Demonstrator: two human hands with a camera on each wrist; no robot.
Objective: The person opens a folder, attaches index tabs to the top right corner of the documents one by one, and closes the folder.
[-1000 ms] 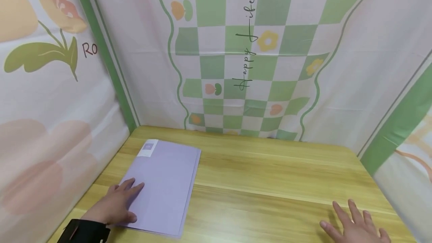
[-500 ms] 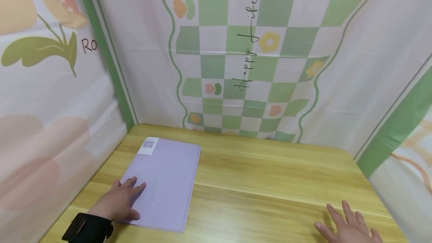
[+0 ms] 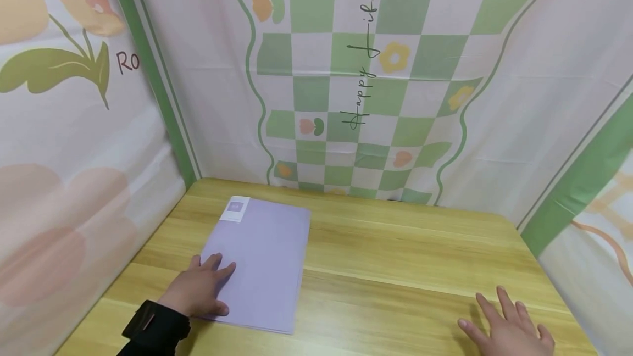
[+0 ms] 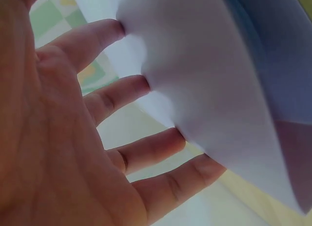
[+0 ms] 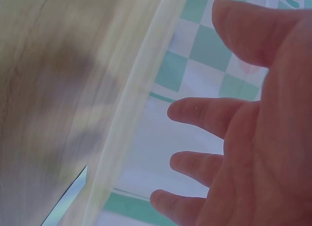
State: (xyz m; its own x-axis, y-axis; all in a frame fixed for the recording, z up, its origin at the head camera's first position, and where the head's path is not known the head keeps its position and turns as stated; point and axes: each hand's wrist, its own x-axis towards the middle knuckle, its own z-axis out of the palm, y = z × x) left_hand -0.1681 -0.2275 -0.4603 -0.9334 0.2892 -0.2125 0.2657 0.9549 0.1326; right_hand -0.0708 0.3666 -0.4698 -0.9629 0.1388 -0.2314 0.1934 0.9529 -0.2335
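Note:
A light purple folder (image 3: 262, 257) with a white label (image 3: 234, 209) at its top left corner lies flat on the left part of the wooden table. My left hand (image 3: 198, 287) rests on its left side with the fingers spread. Seen from the left wrist, the fingertips (image 4: 168, 138) touch the cover of the folder (image 4: 204, 70), whose layers part a little at the edge. Over the table's right side, my right hand (image 3: 511, 328) is held with straight, spread fingers and nothing in it. Its shadow falls on the tabletop in the right wrist view.
The wooden table (image 3: 390, 251) has rounded back corners. Printed fabric walls stand around it: a green checked one (image 3: 346, 92) at the back, a flowered one (image 3: 64, 142) at the left and another at the right. A black band (image 3: 158, 323) is on the left wrist.
My left hand and the folder under it have slid to the right across the table. The right hand has barely moved.

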